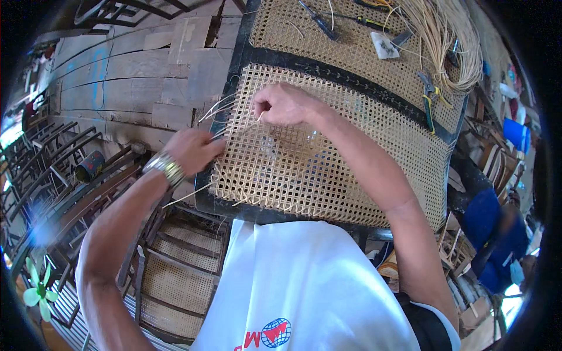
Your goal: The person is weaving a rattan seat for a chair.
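A woven cane panel (328, 155) in a dark wooden frame (281, 215) lies before me, its weave full of small open holes. My right hand (284, 104) is over the panel's upper left part, thumb and fingers pinched on a thin pale cane strand (260, 117). At the frame's left edge, my left hand (193, 151), with a metal watch (165, 168) on its wrist, is closed around a strand; its fingertips are partly hidden. Loose strand ends (218, 109) stick out past the left edge above that hand. Another strand end (187, 195) juts out below it.
On the far caned section lie pliers (430, 93), a dark-handled pointed tool (319, 22), a white lump (384, 45) and a coil of cane strands (448, 41). Dark chair frames (76, 169) stand at left over wooden boards (140, 76). A person in blue (494, 234) is at right.
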Available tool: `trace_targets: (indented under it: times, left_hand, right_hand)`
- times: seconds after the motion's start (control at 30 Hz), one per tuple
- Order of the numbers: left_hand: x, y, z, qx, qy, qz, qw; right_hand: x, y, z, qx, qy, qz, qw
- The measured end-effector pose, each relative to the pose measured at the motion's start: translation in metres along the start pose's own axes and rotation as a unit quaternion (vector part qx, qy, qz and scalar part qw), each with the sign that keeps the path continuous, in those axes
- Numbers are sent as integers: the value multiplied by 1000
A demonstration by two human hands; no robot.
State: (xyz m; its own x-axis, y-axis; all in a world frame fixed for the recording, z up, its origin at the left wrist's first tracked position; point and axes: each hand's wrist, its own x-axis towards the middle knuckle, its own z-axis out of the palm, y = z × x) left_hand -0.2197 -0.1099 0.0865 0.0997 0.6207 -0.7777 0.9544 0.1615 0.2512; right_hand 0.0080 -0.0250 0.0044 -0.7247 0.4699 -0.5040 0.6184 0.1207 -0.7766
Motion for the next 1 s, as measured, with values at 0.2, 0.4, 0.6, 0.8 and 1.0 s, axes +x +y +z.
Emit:
trace_targets:
  times: [0.2, 0.4, 0.6, 0.8, 1.0]
  left_hand:
    - [-63, -33, -15, -145, 71, -92, 983]
    - [-49, -12, -23, -337, 59, -59, 938]
    - [-7, -1, 9, -362, -15, 11, 932]
    - [21, 8, 10, -321, -142, 7, 936]
    - [37, 13, 3, -311, -169, -66, 933]
  right_hand:
    - [6, -16, 1, 80, 20, -10, 997]
    - [12, -26, 13, 268, -72, -172, 945]
    - [15, -7, -1, 354, -27, -107, 929]
    - [15, -10, 2, 118, 19, -52, 991]
    - [13, -6, -9, 9, 14, -25, 1000]
